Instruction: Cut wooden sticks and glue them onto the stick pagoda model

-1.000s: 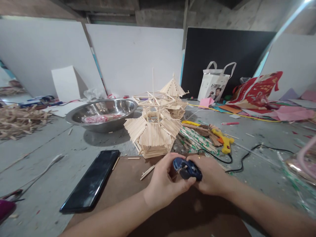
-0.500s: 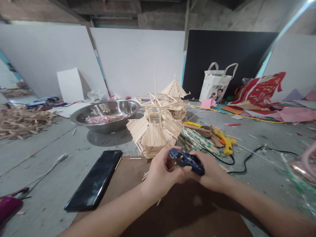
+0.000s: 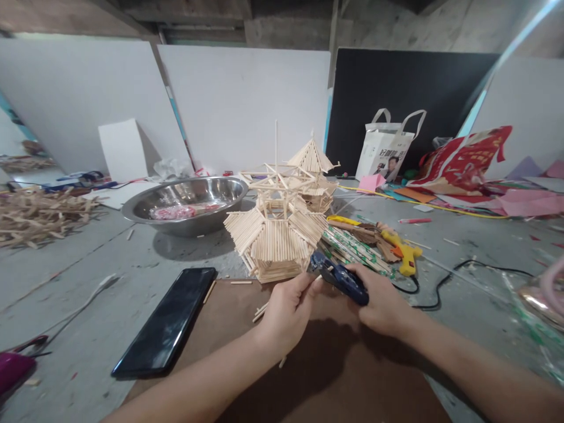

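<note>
My right hand is closed around a dark blue hand tool, its nose pointing left toward the base of a pagoda model built of thin wooden sticks. My left hand is pinched at the tool's nose, thumb and finger pressed together on something too small to make out. Both hands hover over a brown board in front of me. Loose short sticks lie on the board by my left hand.
A black phone lies left of the board. A steel bowl stands behind it, a second stick roof model behind the pagoda. A yellow glue gun with black cord lies right. Stick scraps pile far left.
Both hands have lifted and moved forward with the blue tool, from low over the board to right beside the pagoda's base. The tool's nose now points up and left.
</note>
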Demonstrator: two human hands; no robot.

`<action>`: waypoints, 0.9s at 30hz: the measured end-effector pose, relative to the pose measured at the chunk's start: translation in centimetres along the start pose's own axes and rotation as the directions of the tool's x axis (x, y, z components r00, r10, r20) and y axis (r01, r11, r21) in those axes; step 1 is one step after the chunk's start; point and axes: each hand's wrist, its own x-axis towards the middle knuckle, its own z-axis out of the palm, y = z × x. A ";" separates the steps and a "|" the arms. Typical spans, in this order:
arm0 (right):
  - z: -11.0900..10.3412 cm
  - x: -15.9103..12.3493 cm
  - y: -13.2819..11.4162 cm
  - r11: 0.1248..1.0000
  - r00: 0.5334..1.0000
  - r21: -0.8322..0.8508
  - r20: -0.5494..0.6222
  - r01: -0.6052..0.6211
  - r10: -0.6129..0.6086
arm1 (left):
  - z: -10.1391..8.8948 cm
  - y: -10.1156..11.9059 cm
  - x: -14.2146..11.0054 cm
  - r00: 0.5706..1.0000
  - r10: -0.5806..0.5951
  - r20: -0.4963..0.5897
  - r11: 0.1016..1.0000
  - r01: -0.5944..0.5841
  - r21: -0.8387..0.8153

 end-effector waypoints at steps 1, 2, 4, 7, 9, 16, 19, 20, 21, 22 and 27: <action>0.0 0.0 0.1 1.000 1.000 -0.011 0.008 -0.001 0.001 | 0.0 -0.1 0.0 1.000 0.007 0.000 1.000 -0.007 -0.005; 0.0 0.0 0.1 1.000 1.000 -0.022 0.015 -0.002 0.002 | 0.1 -0.2 0.0 1.000 0.011 -0.004 1.000 -0.011 -0.008; 0.0 -0.1 0.2 0.999 1.000 -0.043 0.027 -0.001 0.002 | 0.1 -0.3 -0.1 1.000 0.013 -0.013 1.000 -0.013 -0.007; 0.0 0.0 0.2 0.997 1.000 -0.074 0.031 0.007 -0.005 | 0.3 -0.5 -0.2 1.000 0.011 -0.013 1.000 -0.011 0.001; -0.1 0.0 0.2 0.995 0.999 -0.101 0.038 0.011 -0.007 | 0.3 -0.5 -0.3 1.000 0.008 -0.007 1.000 -0.008 0.003; -0.2 0.0 0.2 0.988 0.999 -0.154 0.052 -0.004 0.012 | 0.4 -0.5 -0.4 1.000 -0.012 0.012 1.000 0.012 0.006; -0.3 0.0 0.2 0.985 0.998 -0.170 0.065 -0.013 0.024 | 0.5 -0.7 -0.4 1.000 -0.020 0.001 1.000 0.020 0.001; -0.3 0.0 0.1 0.985 0.997 -0.173 0.069 -0.016 0.028 | 0.5 -0.7 -0.4 1.000 -0.022 -0.003 1.000 0.022 -0.008; -0.3 0.0 0.1 0.985 0.997 -0.173 0.071 -0.020 0.033 | 0.5 -0.8 -0.4 1.000 -0.024 -0.005 1.000 0.024 -0.019; -0.3 0.0 0.0 0.985 0.997 -0.168 0.073 -0.025 0.038 | 0.5 -0.8 -0.4 1.000 -0.025 -0.007 0.999 0.025 -0.032; -0.1 0.2 0.0 0.998 0.999 -0.055 0.051 -0.015 0.018 | 0.4 -0.8 0.0 1.000 -0.022 0.020 0.991 0.024 -0.128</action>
